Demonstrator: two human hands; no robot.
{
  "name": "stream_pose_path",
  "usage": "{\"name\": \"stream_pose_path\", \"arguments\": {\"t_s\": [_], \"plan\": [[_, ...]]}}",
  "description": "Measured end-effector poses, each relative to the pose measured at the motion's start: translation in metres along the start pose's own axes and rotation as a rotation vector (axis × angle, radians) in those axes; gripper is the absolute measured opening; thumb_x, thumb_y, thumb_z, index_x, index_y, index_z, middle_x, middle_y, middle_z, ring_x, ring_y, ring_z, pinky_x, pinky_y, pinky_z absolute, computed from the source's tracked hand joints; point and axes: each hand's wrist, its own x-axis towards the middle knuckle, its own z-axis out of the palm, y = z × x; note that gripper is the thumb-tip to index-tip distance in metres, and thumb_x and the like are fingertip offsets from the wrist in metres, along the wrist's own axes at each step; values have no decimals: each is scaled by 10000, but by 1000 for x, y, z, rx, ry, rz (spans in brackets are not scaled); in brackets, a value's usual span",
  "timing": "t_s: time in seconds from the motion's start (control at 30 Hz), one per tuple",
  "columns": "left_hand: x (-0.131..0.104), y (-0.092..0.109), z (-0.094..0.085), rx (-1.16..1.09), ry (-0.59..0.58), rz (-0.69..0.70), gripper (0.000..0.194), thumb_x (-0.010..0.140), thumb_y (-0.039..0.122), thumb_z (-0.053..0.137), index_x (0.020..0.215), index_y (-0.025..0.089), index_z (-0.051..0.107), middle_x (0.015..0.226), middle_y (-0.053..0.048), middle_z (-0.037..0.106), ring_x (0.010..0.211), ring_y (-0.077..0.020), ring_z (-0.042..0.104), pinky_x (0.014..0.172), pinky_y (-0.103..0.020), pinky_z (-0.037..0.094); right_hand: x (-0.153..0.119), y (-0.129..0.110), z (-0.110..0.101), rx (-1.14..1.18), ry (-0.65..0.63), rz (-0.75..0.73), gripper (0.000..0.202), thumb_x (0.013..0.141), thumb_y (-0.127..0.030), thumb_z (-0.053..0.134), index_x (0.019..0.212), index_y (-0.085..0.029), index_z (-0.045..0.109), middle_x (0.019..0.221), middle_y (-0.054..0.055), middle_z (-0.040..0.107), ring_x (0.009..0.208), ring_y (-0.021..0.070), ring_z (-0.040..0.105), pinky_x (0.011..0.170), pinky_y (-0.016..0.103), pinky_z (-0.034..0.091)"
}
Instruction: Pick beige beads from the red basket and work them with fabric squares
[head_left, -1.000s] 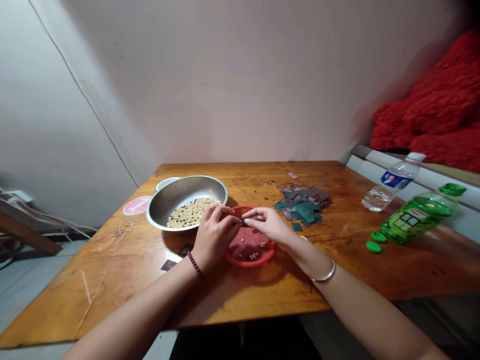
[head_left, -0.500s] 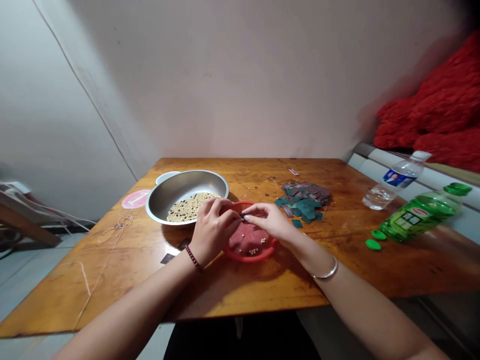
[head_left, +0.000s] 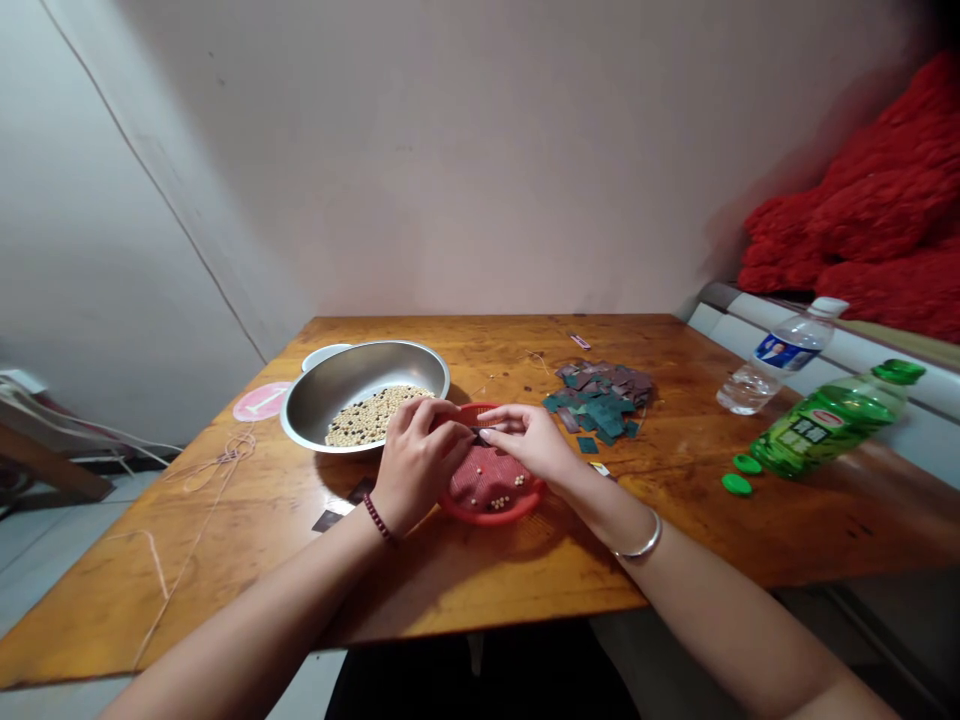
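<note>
Over a red mesh basket (head_left: 491,515) holding several pale beads, both hands meet fingertip to fingertip. My left hand (head_left: 424,455) is closed at the basket's left side, a beaded bracelet on its wrist. My right hand (head_left: 525,440), below a silver bangle, pinches from the right. A small dark piece (head_left: 478,438) shows between the fingertips; what it is cannot be made out. Left of the basket stands a steel bowl (head_left: 322,400) with pale and black beads (head_left: 371,415). Green and brown cloth scraps (head_left: 600,405) lie in a pile to the right.
On the wooden table (head_left: 510,590), a clear bottle (head_left: 776,360) and a green bottle (head_left: 832,425) are at the right, near two green caps (head_left: 737,484). Loose string (head_left: 199,530) and a pink disc (head_left: 262,401) lie at the left. Dark squares (head_left: 328,520) sit by my left wrist.
The whole view has shifted slightly, with the table items now a little further left. Both hands keep nearly the same pose over the basket.
</note>
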Motion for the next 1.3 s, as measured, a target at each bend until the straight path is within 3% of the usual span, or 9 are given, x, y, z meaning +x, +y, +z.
{"name": "stream_pose_path", "arguments": {"t_s": [0.53,1.3], "plan": [[1,-3,5,-165,-31,-78,107,822,289,577,783,223,652,977,-36,571,989,-204,455,906,-398,406,-2,0,2,-9,12,-65,326,651,-277,695,941,-140,638,825,79,694,779,190,671,741,339,546],[0,0,4,-134,-17,-103,112,828,282,567,774,220,643,983,-30,567,997,-202,445,925,-389,390,-3,3,2,-19,11,-88,333,673,-264,679,976,-140,618,832,76,687,773,182,669,754,337,543]]}}
